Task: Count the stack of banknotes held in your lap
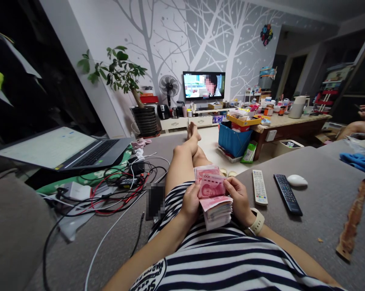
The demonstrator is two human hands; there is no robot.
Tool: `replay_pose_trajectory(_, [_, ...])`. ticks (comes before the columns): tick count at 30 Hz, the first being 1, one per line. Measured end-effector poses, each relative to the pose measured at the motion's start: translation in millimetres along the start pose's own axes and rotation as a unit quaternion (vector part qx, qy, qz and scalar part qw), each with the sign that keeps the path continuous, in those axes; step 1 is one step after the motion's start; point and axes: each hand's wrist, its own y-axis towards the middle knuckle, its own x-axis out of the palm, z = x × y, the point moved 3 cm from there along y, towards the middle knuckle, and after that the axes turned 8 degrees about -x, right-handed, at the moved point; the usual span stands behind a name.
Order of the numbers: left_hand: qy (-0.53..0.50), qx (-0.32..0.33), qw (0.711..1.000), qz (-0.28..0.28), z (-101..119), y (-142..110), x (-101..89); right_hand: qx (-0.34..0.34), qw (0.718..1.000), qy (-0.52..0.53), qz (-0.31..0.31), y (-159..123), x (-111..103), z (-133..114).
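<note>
A thick stack of red 100 banknotes (215, 210) is bent over between my hands above my lap. My left hand (190, 201) is closed around its left side, thumb on the face of the notes. At the upper right edge, my right hand (238, 198) pinches the top banknote (212, 188) between thumb and fingers. Part of the stack fans out toward me with its white edges showing. More notes stand upright behind the top one. A pale watch (256, 221) is on my right wrist. The fingers behind the stack are hidden.
Right of me on the sofa (270, 250) lie a white remote (259, 187), a black remote (287, 194), a white mouse (297, 180) and a brown wooden-looking strip (353, 222). Tangled cables (130, 178) and an open laptop (94, 153) are at left. Another person's leg (356, 129) shows far right.
</note>
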Motion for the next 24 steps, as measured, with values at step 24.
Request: replay_pose_trajectory(24, [-0.025,-0.041,0.997,-0.067,-7.0,-1.2,-2.1,0.007,0.999,-0.039,0.028,1.8,-4.3,10.8])
